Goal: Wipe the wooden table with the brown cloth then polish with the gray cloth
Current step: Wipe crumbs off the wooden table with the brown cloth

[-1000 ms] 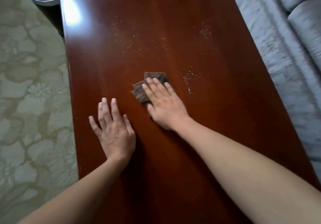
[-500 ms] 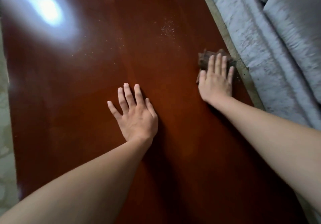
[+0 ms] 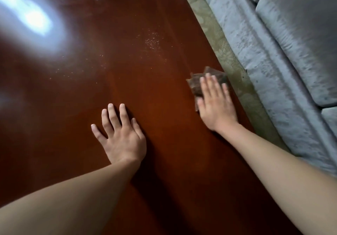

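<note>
Pressing flat on the brown cloth (image 3: 196, 86), the right hand (image 3: 217, 107) keeps its fingers (image 3: 212, 85) straight and close side by side. The cloth lies bunched under them at the worktop's (image 3: 164, 189) right edge, just beside the carpet (image 3: 218, 39) and the sofa (image 3: 273, 52). The left hand (image 3: 122, 140) lies palm-down near the middle, fingers (image 3: 112, 118) spread, holding nothing, well apart from the cloth.

Pale crumbs (image 3: 152, 42) sit farther up, ahead and left of the cloth, with thinner specks (image 3: 82, 67) scattered toward the glare, so the wiping looks unfinished. Doing it well probably means even palm weight, so the cloth does not ride over grit, and overlapping strokes that reach those far patches. Crumbs are better gathered into the fold than pushed off onto the carpet. The gray cloth cannot be made out for certain.
</note>
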Demonstrator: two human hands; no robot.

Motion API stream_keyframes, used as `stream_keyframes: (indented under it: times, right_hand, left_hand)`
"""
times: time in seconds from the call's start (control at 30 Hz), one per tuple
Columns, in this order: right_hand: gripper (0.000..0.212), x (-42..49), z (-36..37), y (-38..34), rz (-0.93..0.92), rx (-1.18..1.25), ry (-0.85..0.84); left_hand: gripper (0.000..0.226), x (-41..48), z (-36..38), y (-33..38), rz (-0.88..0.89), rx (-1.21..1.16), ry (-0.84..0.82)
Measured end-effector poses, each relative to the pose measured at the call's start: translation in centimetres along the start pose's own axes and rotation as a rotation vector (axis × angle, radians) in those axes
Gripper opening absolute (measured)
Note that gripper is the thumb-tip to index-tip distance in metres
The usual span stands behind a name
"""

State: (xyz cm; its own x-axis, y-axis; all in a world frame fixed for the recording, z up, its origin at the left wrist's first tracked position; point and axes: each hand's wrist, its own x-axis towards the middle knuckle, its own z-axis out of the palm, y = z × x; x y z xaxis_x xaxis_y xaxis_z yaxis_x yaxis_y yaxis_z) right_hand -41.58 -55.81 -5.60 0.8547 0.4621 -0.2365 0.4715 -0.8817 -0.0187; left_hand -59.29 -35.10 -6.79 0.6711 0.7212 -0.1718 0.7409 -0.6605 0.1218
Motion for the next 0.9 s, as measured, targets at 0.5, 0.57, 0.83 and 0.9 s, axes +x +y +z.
stream_keyframes:
  times: [0.5,0.57,0.83,0.9]
  right_hand:
    - [0.071,-0.8,0.3,-10.2,-0.133,0.056,-0.035]
    - [0.071,-1.2,0.2,-8.4,-0.176,0.023,-0.051]
    - [0.073,-9.0,1.9,1.8,0.308,0.034,-0.030]
    - [0.070,-11.4,2.5,1.4,0.390,0.045,-0.012]
  left_hand:
    - [0.058,0.0,0.3,0.0,0.009,-0.039,0.029]
    - [0.059,0.0,0.2,0.0,0.015,-0.047,0.025]
    - [0.060,0.2,0.0,0.2,0.029,-0.079,0.027]
    - [0.060,0.4,-0.2,0.3,0.028,-0.121,0.033]
